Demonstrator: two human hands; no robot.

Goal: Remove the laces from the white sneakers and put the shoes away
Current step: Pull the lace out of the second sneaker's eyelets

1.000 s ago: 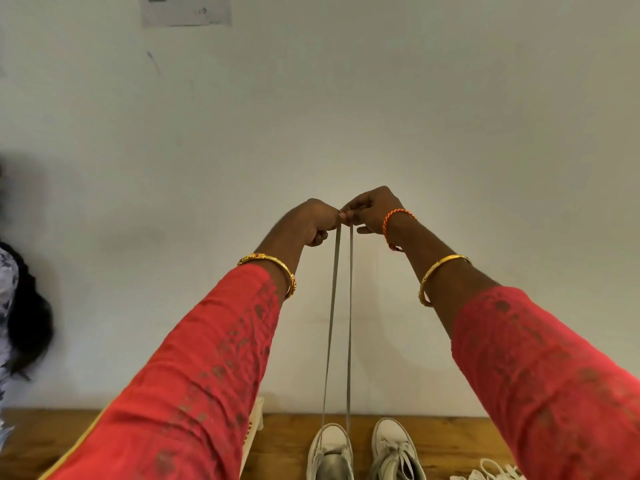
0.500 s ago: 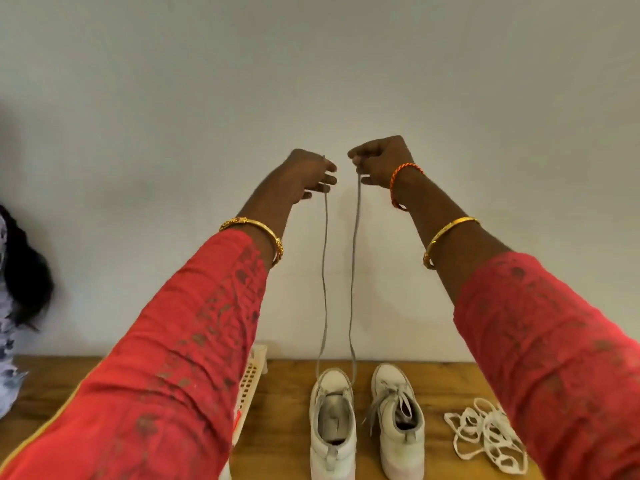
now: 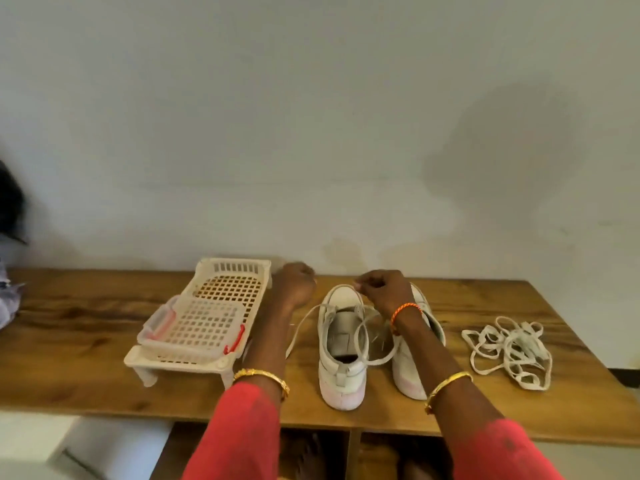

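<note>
On wooden table (image 3: 485, 306), flat looped lace (image 3: 375, 341), leather sneakers (image 3: 341, 368)

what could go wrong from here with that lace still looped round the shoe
1. The white lace lies in slack loops over the left white sneaker; pulling with the right hand could snag it or drag the shoe.
2. The left hand sits close to the cream plastic rack and might bump it.
3. Trailing slack could tangle with the loose pile of white laces.
</note>
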